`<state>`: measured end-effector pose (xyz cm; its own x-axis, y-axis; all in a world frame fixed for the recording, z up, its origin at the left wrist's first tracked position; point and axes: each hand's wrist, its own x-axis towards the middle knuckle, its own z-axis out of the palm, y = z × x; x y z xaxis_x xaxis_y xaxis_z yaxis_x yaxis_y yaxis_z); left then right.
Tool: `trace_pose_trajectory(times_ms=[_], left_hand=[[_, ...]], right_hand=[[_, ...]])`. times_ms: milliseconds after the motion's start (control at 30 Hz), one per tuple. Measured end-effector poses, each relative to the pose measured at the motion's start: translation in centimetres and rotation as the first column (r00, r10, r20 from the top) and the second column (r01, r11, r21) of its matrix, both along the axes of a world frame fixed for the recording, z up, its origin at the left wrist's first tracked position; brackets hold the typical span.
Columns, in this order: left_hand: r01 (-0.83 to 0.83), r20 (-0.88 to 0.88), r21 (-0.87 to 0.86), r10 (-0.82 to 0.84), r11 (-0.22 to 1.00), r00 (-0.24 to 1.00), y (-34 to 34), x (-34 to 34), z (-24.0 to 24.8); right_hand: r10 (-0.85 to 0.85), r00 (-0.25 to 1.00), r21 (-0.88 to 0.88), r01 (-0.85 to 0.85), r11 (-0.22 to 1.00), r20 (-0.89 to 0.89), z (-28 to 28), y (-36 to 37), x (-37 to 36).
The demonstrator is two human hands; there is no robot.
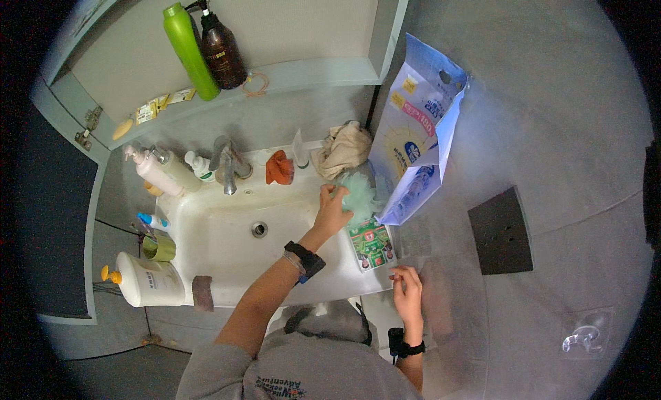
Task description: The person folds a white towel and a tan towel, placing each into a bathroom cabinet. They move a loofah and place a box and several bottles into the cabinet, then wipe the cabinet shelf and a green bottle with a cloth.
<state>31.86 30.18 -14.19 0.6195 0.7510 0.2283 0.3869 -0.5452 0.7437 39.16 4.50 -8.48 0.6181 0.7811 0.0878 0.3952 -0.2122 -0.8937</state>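
Note:
My left hand [332,211] reaches across the right side of the white sink [220,224]. Its bent fingers close on the left edge of a pale green mesh bath puff [359,199]. Just below the puff, a green-and-white printed box [371,245] lies on the sink's right rim. My right hand [407,290] hovers off the front right corner, near that box, with fingers loosely bent and apart and nothing visible in them. A tall blue-and-white paper bag [416,135] stands behind the box, beside the puff. Both wrists wear black bands.
Behind the basin stand a metal faucet [227,167], an orange cloth [279,168], a white tube [300,150] and a crumpled beige towel [342,150]. Several bottles line the left side, including a large white pump bottle [153,281]. A cabinet shelf [310,73] holds a green bottle [191,52].

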Motion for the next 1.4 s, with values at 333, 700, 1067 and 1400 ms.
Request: trace_pose_trajectory(times_ms=[333, 700, 1067, 1400], left_hand=[[0.022, 0.28, -0.225, 0.043, 0.974, 0.959, 0.0, -3.7, 1.1], [-0.263, 0.186, -0.255, 0.314, 0.93, 0.931, 3.5, 1.1, -0.1], [-0.098, 0.171, -0.34, 0.164, 0.936, 0.972, 1.5, 0.5, 0.9], [0.166, 0.359, -0.469, 0.015, 0.868, 0.933, -3.1, -6.5, 13.1]], right_hand=[[0.062, 0.996, 0.056, -0.066, 0.996, 0.07, 1.0, 1.5, -0.7], [0.052, 0.97, -0.009, -0.052, 0.999, 0.238, 2.5, 0.7, -2.0], [-0.123, 0.968, -0.106, 0.149, 0.983, 0.218, 3.7, -4.2, -2.2], [-0.12, 0.983, 0.147, 0.1, 0.984, 0.137, 7.4, 0.8, -3.5]])
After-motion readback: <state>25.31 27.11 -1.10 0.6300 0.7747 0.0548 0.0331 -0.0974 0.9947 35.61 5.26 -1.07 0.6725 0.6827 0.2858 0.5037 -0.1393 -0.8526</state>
